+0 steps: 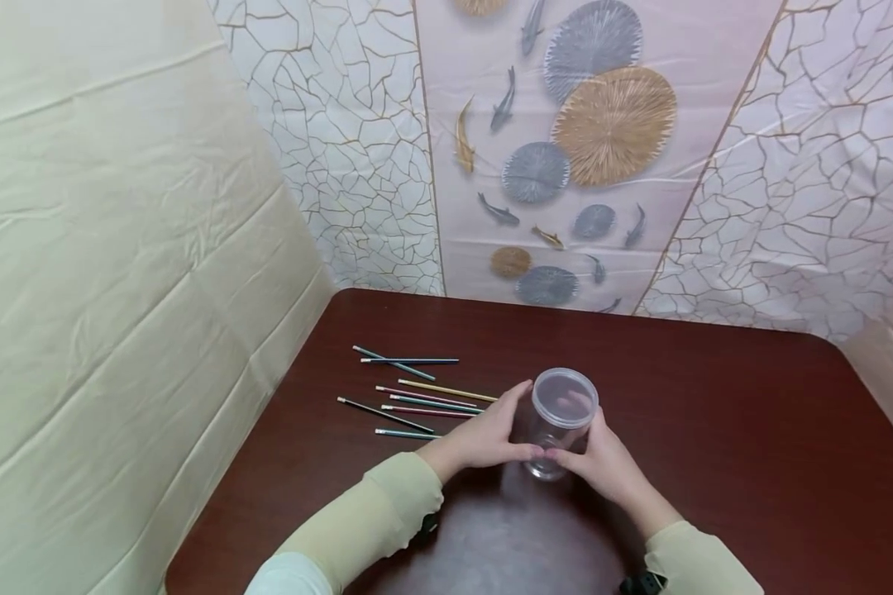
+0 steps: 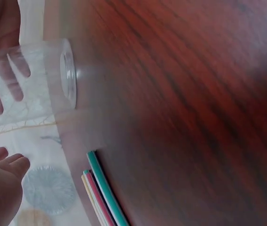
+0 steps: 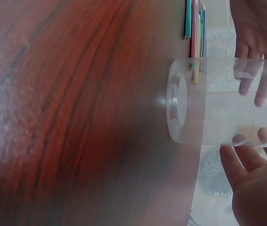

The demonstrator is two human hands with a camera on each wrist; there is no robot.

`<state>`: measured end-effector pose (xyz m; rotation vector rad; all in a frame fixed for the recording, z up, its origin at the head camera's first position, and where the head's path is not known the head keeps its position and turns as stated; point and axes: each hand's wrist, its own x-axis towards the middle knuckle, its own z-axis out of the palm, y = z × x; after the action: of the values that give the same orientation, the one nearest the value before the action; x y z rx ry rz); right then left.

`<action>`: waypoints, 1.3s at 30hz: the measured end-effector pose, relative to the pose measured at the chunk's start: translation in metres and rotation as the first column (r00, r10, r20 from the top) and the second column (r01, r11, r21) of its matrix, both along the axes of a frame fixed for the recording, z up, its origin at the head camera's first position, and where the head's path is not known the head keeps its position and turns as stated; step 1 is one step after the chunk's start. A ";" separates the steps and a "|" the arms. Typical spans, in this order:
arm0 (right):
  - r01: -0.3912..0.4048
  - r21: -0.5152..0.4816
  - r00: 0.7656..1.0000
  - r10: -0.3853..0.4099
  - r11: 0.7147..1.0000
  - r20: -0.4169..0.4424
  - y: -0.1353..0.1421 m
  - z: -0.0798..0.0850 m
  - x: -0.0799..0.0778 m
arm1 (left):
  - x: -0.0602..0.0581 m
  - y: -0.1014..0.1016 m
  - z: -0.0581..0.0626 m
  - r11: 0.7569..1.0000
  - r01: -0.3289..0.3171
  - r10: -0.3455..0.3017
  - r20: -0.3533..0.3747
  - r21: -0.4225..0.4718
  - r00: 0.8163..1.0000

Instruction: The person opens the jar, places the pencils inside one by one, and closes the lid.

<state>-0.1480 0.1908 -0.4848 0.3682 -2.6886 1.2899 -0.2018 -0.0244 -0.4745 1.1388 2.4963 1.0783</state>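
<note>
A clear plastic jar [image 1: 564,402] with a round rim stands upright between my two hands. My left hand [image 1: 497,430] holds its left side, thumb across the front. From the right, my right hand [image 1: 603,459] grips it, its thumb meeting the left one near the lower front. In the right wrist view, fingers of both hands show along and through the see-through wall of the jar [image 3: 208,101]. The jar's base [image 2: 68,75] is low over the tabletop; whether it touches the wood I cannot tell.
Several pencils [image 1: 409,361] lie loosely on the dark wooden table [image 1: 714,430], left of the jar and beyond my left forearm. Some of their ends are hidden behind my left hand. Patterned cloth [image 1: 357,149] hangs behind the table, with a plain cream one [image 1: 119,248] at left.
</note>
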 end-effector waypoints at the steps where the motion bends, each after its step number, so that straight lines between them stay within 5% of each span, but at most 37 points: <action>1: -0.001 0.001 1.000 0.001 1.000 -0.002 0.000 0.000 0.001 | 0.000 0.003 0.000 1.000 0.005 -0.005 -0.003 0.014 1.000; 9: -0.019 -0.004 1.000 0.019 1.000 -0.021 -0.004 -0.002 0.003 | -0.002 0.013 -0.001 0.996 0.047 -0.044 -0.044 0.078 0.998; 17: -0.018 0.032 0.999 0.020 0.999 -0.044 -0.010 -0.004 0.005 | 0.008 0.015 -0.007 0.988 -0.060 0.062 -0.007 0.145 0.998; 24: -0.013 0.053 0.997 0.017 0.998 -0.077 -0.018 -0.003 0.005 | 0.019 0.022 -0.012 0.926 -0.239 0.211 0.125 0.291 0.969; 29: -0.029 0.058 0.992 0.036 0.998 -0.124 -0.021 -0.003 0.007 | 0.025 0.027 -0.014 0.870 -0.312 0.245 0.213 0.383 0.946; 39: -0.124 0.035 0.978 0.128 0.992 -0.165 -0.016 -0.004 0.001 | 0.024 0.029 -0.017 0.857 -0.316 0.246 0.214 0.407 0.945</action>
<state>-0.1470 0.1752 -0.4888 0.6295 -2.5779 1.1996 -0.1778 0.0050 -0.4911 0.7439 2.4121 1.8075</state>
